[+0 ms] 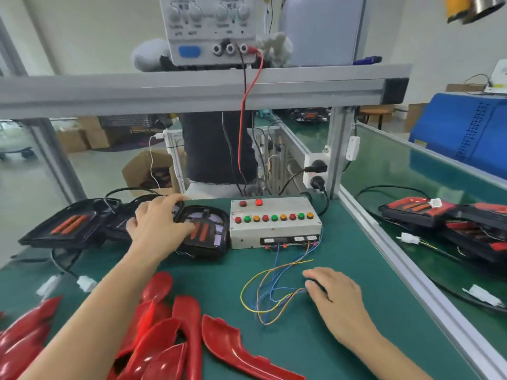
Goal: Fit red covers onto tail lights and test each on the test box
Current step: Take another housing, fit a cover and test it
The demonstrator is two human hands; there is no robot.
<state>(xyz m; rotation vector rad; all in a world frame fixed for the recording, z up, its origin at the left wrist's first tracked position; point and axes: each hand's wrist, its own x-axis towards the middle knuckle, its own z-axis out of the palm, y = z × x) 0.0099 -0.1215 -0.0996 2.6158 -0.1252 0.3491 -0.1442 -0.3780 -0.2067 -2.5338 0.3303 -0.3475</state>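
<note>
1. Red covers (175,335) lie loose and overlapping at the near edge of the green mat (274,352), under the left forearm. A sweep of that arm could push one off the edge or scratch its glossy face.
2. Farther back, the left hand (157,224) reaches over an uncovered tail light (205,231), fingers curled onto its black housing, so it seems to be gripping it. The housing sits touching the test box (274,223) on its left side; if lifted carelessly, it could knock the box or snag the black cable (129,191) looping behind.
3. A second tail light (65,226) rests just left of the first, its leads ending in white connectors (86,283) near the covers. Those could catch and drag the lamp.
4. The right hand (333,300) lies fingers down on the mat over a dark plug end of the coloured test wires (269,292). Whether it pinches the plug or merely rests on it I cannot tell. A tug here could strain the wires where they enter the box front.
5. Finished lamps (452,223) sit beyond the aluminium rail (411,256), well apart.
</note>
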